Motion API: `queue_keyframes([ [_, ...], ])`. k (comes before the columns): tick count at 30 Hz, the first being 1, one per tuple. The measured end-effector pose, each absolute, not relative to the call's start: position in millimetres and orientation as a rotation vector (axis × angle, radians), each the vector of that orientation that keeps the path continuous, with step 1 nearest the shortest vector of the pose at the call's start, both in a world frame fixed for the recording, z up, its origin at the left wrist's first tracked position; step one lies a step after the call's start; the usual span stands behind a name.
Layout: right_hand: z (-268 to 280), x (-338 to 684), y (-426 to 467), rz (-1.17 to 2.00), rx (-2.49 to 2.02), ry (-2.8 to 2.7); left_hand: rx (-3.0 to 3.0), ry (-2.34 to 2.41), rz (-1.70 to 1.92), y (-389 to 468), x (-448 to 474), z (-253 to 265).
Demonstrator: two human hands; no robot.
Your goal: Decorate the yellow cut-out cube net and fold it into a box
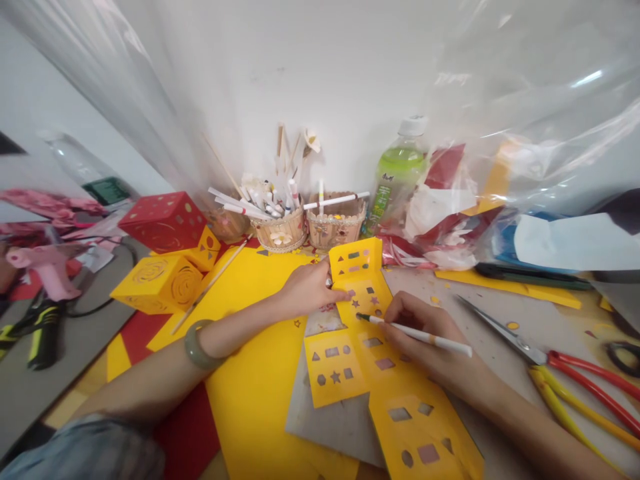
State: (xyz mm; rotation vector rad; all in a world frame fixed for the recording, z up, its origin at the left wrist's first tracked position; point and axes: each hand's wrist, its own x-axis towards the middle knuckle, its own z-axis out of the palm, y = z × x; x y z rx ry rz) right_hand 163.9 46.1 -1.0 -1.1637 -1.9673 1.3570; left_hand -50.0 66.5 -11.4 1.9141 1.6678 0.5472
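Note:
A yellow card (pixel 363 360), cut and folded like an unfolded box, lies with several small shapes cut through it: stars, triangles, hexagons and rectangles. My left hand (pixel 310 288) holds it by its upper left edge, one digit laid across the front and the other fingers partly hidden by the raised flap. In my right hand (pixel 425 327) is a white marker pen (pixel 430 338), gripped as for writing. Its dark green tip touches or nearly touches the card close to a cut-out below the stars. Beneath the card is a grey board (pixel 325 427).
Large scissors (pixel 533 357) lie open-bladed at right. Decorated boxes, red (pixel 163 220) and yellow (pixel 157 283), stand left, beyond a wooden stick (pixel 213 283). Behind are pen baskets (pixel 280 230) and a green drink bottle (pixel 397 173). A pink glue gun (pixel 47 270) is far left.

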Motion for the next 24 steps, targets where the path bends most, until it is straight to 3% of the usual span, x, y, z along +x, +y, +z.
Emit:
queue_keyframes([
  [24,-3.4,163.9,48.6,1.364,-1.154,-1.989,1.899,1.687,0.564,65.4,-48.6,-10.5],
])
